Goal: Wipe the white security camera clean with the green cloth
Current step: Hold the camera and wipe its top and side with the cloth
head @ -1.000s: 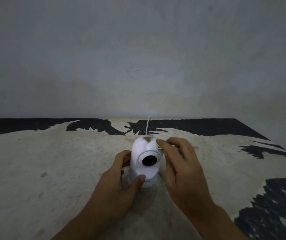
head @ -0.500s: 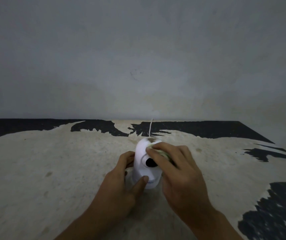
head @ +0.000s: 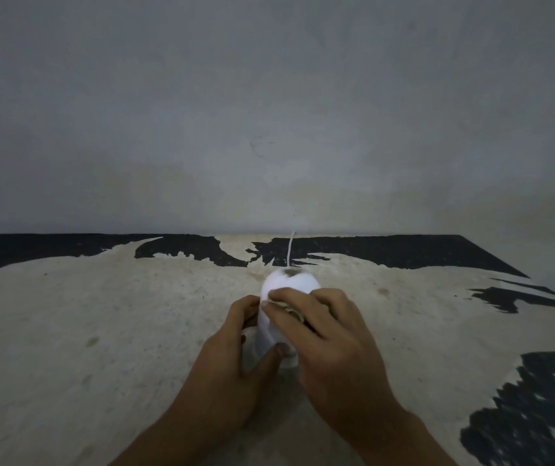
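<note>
A plain grey wall [head: 269, 112] stands behind a worn surface [head: 101, 331], pale with black patches where the coating remains. Near the middle of it stands the white security camera [head: 289, 284], upright, with a thin white cable [head: 291, 247] going from behind it toward the wall.

I judge the wiping to be in progress, not finished: a dark smudge [head: 292, 272] shows on the top of the camera, and the lens is hidden under the hand, so I cannot say if it is clean.

The right hand [head: 329, 344] lies over the front of the camera, fingers curled and pressing the folded green cloth [head: 289, 309] against it. The left hand [head: 232, 364] is half closed around the lower body, thumb on the front, holding it steady
</note>
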The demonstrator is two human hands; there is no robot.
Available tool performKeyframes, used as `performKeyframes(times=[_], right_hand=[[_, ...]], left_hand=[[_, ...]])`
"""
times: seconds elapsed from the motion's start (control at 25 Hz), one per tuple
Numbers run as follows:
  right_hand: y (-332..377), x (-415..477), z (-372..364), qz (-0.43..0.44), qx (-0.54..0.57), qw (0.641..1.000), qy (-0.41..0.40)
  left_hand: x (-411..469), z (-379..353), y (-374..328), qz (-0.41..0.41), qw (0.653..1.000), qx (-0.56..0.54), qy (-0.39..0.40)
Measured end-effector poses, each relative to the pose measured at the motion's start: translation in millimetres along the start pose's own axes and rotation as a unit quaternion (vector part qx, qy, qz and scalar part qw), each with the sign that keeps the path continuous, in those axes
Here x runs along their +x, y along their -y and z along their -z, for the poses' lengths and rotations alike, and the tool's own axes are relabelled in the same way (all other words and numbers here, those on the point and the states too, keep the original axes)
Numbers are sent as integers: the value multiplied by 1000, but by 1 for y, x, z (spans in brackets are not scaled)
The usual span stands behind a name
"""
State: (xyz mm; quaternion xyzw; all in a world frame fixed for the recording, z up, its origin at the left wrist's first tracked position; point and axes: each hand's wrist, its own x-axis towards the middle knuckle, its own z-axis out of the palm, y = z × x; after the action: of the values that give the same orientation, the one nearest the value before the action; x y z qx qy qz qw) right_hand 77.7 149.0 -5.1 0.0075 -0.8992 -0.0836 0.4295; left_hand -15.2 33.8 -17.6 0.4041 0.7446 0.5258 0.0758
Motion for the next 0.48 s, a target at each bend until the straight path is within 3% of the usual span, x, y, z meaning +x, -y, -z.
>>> performKeyframes(times=[0.24, 0.4, 0.48], right_hand=[[-27, -5, 2, -175, 39, 982, -61], [-21, -5, -1, -124, 96, 984, -90], [-24, -7, -4, -140, 115, 979, -88]], left_hand=[[1, -2, 2, -30, 1000, 4, -2], [3, -3, 4, -23, 1000, 9, -4], [3, -4, 4, -26, 1000, 15, -3]])
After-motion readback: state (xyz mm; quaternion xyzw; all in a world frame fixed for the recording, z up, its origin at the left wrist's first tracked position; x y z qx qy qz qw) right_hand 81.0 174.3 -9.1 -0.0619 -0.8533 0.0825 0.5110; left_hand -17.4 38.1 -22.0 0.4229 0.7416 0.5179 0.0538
